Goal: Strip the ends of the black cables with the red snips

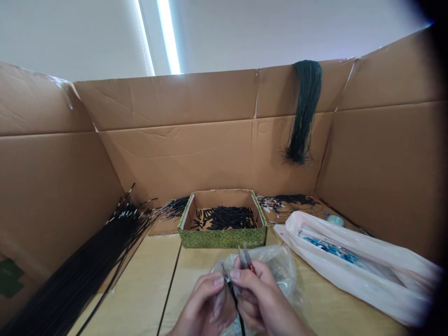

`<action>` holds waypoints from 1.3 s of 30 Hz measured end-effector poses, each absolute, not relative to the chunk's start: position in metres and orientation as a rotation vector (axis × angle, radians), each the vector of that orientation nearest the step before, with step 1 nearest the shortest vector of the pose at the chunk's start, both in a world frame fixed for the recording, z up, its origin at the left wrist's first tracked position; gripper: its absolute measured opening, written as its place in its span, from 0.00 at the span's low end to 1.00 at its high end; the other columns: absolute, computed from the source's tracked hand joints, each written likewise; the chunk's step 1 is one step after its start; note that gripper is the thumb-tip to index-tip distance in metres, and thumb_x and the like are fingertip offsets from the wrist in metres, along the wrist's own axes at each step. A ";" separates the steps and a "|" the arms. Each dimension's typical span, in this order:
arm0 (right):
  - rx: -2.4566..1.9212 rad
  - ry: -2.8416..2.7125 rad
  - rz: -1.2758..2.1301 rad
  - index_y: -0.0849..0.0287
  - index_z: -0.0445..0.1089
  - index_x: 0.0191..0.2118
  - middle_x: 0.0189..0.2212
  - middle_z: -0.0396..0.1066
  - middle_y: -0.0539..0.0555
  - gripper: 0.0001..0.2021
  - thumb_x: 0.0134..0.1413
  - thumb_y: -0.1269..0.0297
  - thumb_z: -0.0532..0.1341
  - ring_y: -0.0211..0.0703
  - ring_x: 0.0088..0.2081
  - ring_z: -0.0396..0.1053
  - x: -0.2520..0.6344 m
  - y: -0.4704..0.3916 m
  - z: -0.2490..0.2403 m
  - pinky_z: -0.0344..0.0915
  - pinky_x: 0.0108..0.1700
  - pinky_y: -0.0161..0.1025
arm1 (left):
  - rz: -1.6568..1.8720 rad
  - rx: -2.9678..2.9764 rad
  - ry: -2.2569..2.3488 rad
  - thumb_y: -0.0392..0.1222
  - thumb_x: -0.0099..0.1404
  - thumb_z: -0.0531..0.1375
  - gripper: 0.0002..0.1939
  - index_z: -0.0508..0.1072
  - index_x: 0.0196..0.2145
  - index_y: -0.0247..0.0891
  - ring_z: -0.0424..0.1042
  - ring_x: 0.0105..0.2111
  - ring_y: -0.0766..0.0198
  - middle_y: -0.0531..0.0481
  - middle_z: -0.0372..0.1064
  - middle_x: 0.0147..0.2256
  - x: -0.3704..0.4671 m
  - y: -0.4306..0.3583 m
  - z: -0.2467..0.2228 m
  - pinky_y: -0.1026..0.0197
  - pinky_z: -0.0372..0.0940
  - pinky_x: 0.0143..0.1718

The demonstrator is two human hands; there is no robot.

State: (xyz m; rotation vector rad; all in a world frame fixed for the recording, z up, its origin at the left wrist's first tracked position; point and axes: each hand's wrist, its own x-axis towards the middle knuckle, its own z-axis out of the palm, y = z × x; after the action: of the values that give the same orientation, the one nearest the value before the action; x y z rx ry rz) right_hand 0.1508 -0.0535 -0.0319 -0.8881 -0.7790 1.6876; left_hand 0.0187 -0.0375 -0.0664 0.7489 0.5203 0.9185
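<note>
Left hand (pixel 208 298): closed in a pinch, thumb and fingers gripping the cable (pixel 232 290) just below its thin tip (pixel 223 269). Right hand (pixel 262 289): closed too, gripping scissors (pixel 248 258) with parted blades pointing up and away, thumb pressed close by the same tip. Hard to tell whether touching the cable there or only beside it. Cable: low in the middle, between both hands, above the table (pixel 154 266) and in front of the box (pixel 224 239).

To handle the tip well, probably best to pinch close to the end, hold the cable steady below, and work with light fingertip pressure. Point the blades clear of the left thumb throughout.

Counted: two hands, one pair of scissors, one cable in the fingers, one box, one clear bag (pixel 285 268) just beyond the right hand, one white bag (pixel 315 273), one roll (pixel 335 220), one hank of threads (pixel 304 112) over the cardboard wall (pixel 175 158). Too many to count: black tubes (pixel 231 218) in the box, long cables (pixel 91 261) at left.
</note>
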 end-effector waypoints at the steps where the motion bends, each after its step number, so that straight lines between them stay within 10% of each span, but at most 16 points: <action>1: -0.887 -0.767 1.702 0.55 0.60 0.31 0.12 0.49 0.34 0.25 0.38 0.46 0.72 0.25 0.12 0.37 0.152 -0.053 -0.031 0.37 0.13 0.27 | 0.897 0.757 0.512 0.54 0.55 0.69 0.25 0.62 0.17 0.38 0.51 0.18 0.69 0.59 0.48 0.15 0.019 -0.038 -0.060 0.63 0.51 0.26; 9: -0.828 -0.628 1.692 0.55 0.58 0.29 0.15 0.51 0.36 0.22 0.43 0.52 0.72 0.25 0.14 0.37 0.150 -0.047 -0.033 0.37 0.14 0.27 | 0.919 0.643 0.428 0.49 0.59 0.70 0.25 0.59 0.19 0.37 0.42 0.18 0.72 0.62 0.44 0.15 0.021 -0.033 -0.050 0.69 0.50 0.22; 15: -0.674 -0.699 1.764 0.55 0.57 0.27 0.14 0.50 0.36 0.21 0.48 0.54 0.71 0.25 0.14 0.36 0.160 -0.039 -0.031 0.37 0.15 0.28 | 0.947 0.978 0.347 0.75 0.60 0.55 0.35 0.72 0.31 0.35 0.59 0.23 0.66 0.54 0.59 0.22 0.016 -0.015 -0.060 0.64 0.60 0.28; 21: -0.973 -1.202 1.397 0.57 0.62 0.26 0.15 0.54 0.41 0.21 0.55 0.44 0.64 0.30 0.16 0.49 0.182 -0.044 -0.024 0.50 0.18 0.31 | 0.736 1.489 0.644 0.58 0.69 0.58 0.21 0.74 0.40 0.34 0.70 0.25 0.63 0.50 0.69 0.25 0.016 -0.026 -0.053 0.62 0.64 0.30; 24: -1.248 -1.497 0.976 0.58 0.74 0.41 0.34 0.75 0.55 0.20 0.63 0.45 0.58 0.45 0.37 0.72 0.205 -0.053 -0.023 0.69 0.41 0.42 | 0.742 1.672 0.816 0.56 0.73 0.54 0.23 0.73 0.30 0.34 0.68 0.22 0.65 0.52 0.67 0.22 0.009 -0.022 -0.047 0.65 0.61 0.26; 28: -1.508 -1.762 0.630 0.55 0.66 0.61 0.61 0.67 0.59 0.24 0.69 0.48 0.51 0.54 0.62 0.62 0.233 -0.065 -0.027 0.56 0.64 0.56 | 0.686 2.026 0.958 0.52 0.75 0.51 0.24 0.71 0.26 0.36 0.67 0.23 0.66 0.53 0.68 0.21 -0.007 -0.009 -0.042 0.66 0.58 0.27; 39: -1.796 -2.137 0.404 0.59 0.72 0.54 0.46 0.77 0.60 0.15 0.70 0.61 0.53 0.62 0.44 0.77 0.206 -0.071 -0.023 0.72 0.42 0.56 | 0.408 2.125 1.097 0.52 0.76 0.49 0.25 0.68 0.24 0.37 0.66 0.20 0.67 0.54 0.68 0.19 -0.015 -0.014 -0.055 0.66 0.59 0.27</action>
State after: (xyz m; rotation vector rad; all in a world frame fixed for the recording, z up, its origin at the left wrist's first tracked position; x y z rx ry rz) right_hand 0.2058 -0.0705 -0.0235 -1.7962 -2.1365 0.4036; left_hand -0.0154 -0.0142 -0.0547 2.1250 1.0970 0.4085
